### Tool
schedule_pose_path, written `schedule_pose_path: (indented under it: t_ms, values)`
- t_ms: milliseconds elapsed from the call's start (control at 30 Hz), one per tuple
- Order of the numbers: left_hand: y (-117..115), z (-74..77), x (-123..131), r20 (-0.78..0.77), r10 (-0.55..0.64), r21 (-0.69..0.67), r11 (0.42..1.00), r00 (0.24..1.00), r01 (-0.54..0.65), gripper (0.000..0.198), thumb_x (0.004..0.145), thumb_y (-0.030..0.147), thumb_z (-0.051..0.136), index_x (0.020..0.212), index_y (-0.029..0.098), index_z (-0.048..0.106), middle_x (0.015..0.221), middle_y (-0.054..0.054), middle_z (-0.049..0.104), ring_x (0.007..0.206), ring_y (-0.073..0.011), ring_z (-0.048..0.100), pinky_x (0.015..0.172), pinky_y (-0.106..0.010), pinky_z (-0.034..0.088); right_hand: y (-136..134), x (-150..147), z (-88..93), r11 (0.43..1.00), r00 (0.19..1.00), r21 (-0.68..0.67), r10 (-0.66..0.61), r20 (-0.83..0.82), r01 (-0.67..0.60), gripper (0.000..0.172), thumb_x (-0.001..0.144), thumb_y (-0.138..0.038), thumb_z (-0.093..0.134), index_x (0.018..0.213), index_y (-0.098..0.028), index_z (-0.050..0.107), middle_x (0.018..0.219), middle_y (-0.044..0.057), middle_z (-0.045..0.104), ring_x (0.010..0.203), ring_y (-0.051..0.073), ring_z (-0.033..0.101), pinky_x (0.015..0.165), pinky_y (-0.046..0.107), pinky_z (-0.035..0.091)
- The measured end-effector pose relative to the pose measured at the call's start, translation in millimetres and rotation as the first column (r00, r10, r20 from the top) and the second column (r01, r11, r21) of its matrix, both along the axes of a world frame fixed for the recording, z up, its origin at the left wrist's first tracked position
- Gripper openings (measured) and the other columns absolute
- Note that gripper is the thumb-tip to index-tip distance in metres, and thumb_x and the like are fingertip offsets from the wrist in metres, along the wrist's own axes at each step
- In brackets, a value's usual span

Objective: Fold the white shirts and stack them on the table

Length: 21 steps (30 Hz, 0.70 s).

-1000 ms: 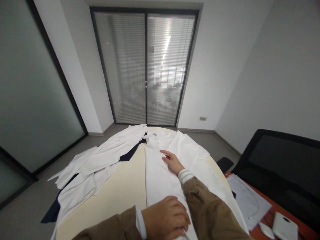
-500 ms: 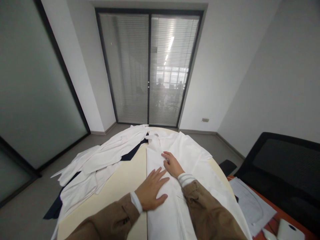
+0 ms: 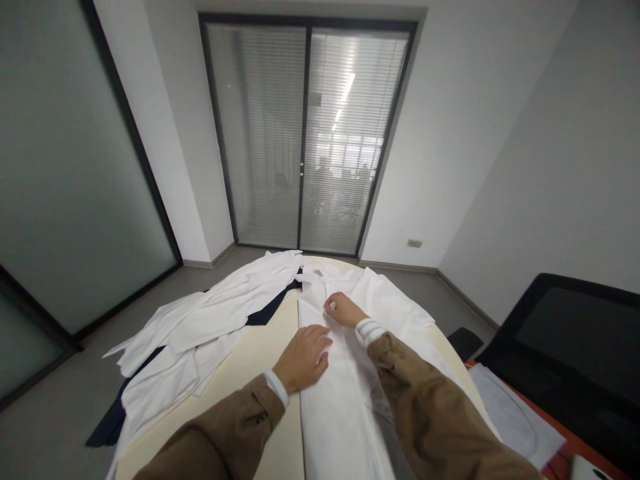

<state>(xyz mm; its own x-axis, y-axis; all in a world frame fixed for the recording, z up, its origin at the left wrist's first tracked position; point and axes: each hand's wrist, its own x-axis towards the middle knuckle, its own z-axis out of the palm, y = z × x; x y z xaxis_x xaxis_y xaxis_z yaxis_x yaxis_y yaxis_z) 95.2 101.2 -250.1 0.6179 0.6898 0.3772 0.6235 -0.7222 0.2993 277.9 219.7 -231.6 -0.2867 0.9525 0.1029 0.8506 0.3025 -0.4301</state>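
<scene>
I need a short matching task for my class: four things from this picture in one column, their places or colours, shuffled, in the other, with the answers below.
1. Left hand
2. Chair
3. Right hand
4. Dark cloth

A. Partly covered by crumpled white cloth
B. Higher of the two hands in view
C. Lower, at the left edge of the white garment
D. Black, far right

Pairs: 1-C, 2-D, 3-B, 4-A

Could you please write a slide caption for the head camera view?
Left hand and right hand at a white garment spread on a cream table, other white clothes lying to its left.
</scene>
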Motion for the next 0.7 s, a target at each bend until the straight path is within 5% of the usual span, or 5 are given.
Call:
schedule_pose_path:
  t_ms: [133,300,533,700]
  values:
    - [17.2,-13.3,-6.2,-0.073,0.135,-0.037,0.99,0.988,-0.138,0.054,0.088,0.034,0.056,0.14,0.021,0.049,0.156,-0.013,0.035,0.147,-0.034,0.024,0.118,-0.057,0.022,35.4,-20.1,20.9,0.998,0.999,0.064,-0.02,0.037,0.018,0.024,0.087,-0.022,0.057,0.106,-0.014,0.069,0.118,0.015,0.064,0.107,0.022,0.061,0.099,0.031,0.042]
    - [19.2,-18.2,-6.8,-0.119,0.122,-0.104,0.985,0.985,-0.135,0.06,0.089,0.043,0.053,0.145,0.025,0.042,0.159,-0.011,0.03,0.148,-0.0339,0.02,0.118,-0.057,0.018,76.9,-55.1,34.0,0.995,0.997,0.098,-0.029,0.077,0.022,0.033,0.091,-0.031,0.053,0.12,-0.02,0.064,0.122,0.011,0.066,0.114,0.025,0.057,0.1,0.036,0.04]
    - [24.8,-13.7,-7.7,-0.121,0.108,-0.128,0.984,0.987,-0.123,0.066,0.089,0.045,0.052,0.149,0.023,0.036,0.158,-0.012,0.031,0.148,-0.0352,0.019,0.119,-0.055,0.017,107.4,-91.4,17.3,0.994,0.991,0.066,-0.097,0.095,0.091,0.039,0.088,-0.042,0.057,0.113,-0.015,0.067,0.123,0.021,0.063,0.117,0.036,0.054,0.094,0.048,0.041]
    - [28.0,-16.5,-7.5,-0.123,0.11,-0.14,0.982,0.986,-0.127,0.069,0.086,0.048,0.055,0.148,0.024,0.036,0.158,-0.011,0.032,0.148,-0.0356,0.019,0.119,-0.056,0.017,126.5,-88.5,8.8,0.993,0.995,0.067,-0.102,0.013,0.101,0.019,0.087,-0.028,0.057,0.098,-0.016,0.068,0.104,0.015,0.069,0.099,0.025,0.062,0.088,0.033,0.043]
